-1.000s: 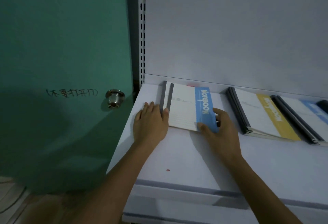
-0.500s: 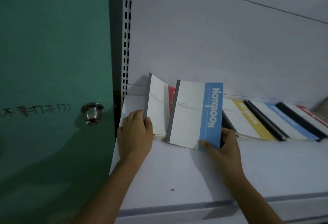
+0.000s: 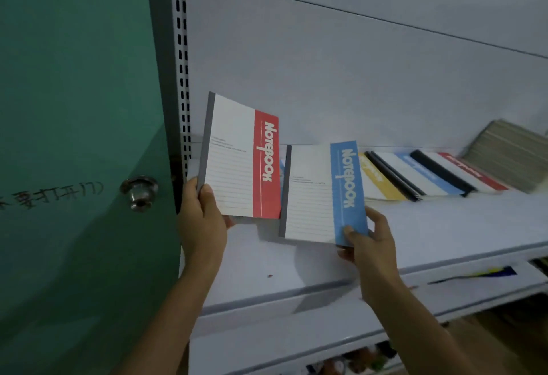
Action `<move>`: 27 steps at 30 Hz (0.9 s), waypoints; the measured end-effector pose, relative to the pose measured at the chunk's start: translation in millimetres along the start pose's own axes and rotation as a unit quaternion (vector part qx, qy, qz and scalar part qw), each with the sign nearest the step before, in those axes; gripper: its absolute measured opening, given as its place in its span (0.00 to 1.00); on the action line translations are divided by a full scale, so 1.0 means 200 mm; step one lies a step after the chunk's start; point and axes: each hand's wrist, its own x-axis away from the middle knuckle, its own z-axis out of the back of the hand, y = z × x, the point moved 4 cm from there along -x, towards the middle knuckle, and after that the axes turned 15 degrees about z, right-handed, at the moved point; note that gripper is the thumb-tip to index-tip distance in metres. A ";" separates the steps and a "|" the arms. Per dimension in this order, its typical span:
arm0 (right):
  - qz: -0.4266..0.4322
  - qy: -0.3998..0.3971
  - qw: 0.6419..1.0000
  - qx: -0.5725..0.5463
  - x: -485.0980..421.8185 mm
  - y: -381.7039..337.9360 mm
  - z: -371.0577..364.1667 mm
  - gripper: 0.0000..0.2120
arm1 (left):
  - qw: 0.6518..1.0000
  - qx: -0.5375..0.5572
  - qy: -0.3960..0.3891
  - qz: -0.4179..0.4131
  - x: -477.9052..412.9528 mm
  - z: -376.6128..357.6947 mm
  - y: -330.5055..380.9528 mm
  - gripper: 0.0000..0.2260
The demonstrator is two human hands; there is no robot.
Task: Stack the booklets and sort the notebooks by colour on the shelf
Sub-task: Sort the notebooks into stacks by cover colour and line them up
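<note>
shelf [image 3: 459,226], lower right of frame: white, carrying a row of notebooks [image 3: 430,175] lying overlapped at centre right. red notebook [image 3: 237,161], centre left: lifted clear of the shelf, near upright; left hand [image 3: 201,220] grip clamped on its lower spine corner. blue notebook [image 3: 320,196], centre: tilted above the shelf; right hand [image 3: 370,244] grip clamped on its lower right corner. step judged: separating by colour. next move calls for laying each on its matching colour in the row.
</note>
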 end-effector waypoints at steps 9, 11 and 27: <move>-0.042 0.092 0.990 -0.102 0.18 -0.03 0.51 0.19 | 0.996 0.011 -0.072 0.049 0.53 -0.28 -0.05 0.12; -0.040 0.098 0.989 -0.106 0.14 -0.03 0.68 0.20 | 0.997 0.019 -0.070 0.035 0.61 -0.40 -0.01 0.10; 0.001 0.165 0.985 -0.058 -0.31 0.06 1.87 0.19 | 0.999 0.024 -0.017 0.016 1.17 -1.36 0.09 0.12</move>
